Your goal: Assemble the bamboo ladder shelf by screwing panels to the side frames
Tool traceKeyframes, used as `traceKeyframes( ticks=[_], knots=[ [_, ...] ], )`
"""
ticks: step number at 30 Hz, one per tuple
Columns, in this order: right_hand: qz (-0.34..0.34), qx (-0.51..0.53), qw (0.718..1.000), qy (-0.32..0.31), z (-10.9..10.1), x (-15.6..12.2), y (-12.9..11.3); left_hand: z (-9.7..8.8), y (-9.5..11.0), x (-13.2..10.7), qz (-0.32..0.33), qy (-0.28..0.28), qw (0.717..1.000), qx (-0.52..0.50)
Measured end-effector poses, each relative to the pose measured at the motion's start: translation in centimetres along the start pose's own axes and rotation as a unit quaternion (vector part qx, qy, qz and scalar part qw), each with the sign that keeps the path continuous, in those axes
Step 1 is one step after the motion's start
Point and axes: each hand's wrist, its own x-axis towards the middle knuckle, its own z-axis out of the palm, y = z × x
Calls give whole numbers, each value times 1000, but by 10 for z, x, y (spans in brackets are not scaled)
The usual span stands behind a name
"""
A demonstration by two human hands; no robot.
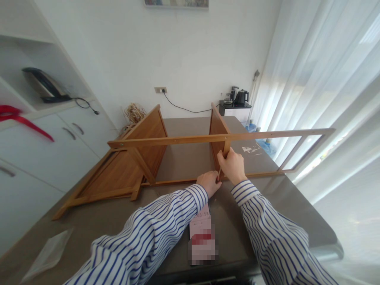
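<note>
Thing in hand: a brown wooden shelf frame (166, 139) of slim rails and two slatted panels lies on its side on the grey bench (282, 198). Its long upper rail (267, 134) stands clear of the surface and reaches out past the bench's right edge.
Right grip: the right hand (233, 164) is closed around the short upright strut (226, 149) just under the upper rail, beside the nearer panel (216, 130).
Left grip: the left hand (209, 182) has its fingers curled together at the lower rail (178, 182), touching the right hand. Whether they pinch anything is hidden.
Weight: it looks light for its bulk, as the rails are thin and the panels are open slats.
Stiffness: the wood itself looks stiff, but the long rails would likely flex and the joints rack if it were lifted by one end.
Surface: the finish is smooth, likely a little slippery, with hard corners.
Where to hold: close to a joint, on a strut or a panel edge, with both hands well apart. The middle of a rail looks the weakest place.
Nearby: a small flat card or phone showing digits (202, 221) lies between the striped sleeves (166, 225), and a clear plastic bag (49, 251) lies at the near left corner.
Far end: a black kettle (242, 96) stands on a small cabinet beside the white curtains (326, 79).
</note>
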Motion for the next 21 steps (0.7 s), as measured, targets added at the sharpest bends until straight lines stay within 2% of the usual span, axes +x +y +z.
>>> traceKeyframes(
  ticks=[6,13,21],
  knots=[
    [-4,10,1000,0,-1,-1,0,-4,-2,5,-53,-1,999,8],
    [-5,13,1000,0,-2,0,0,-10,1,2,-36,-24,999,28],
    [-2,4,1000,2,-2,0,-1,-14,0,4,-25,-20,999,25]
  ],
)
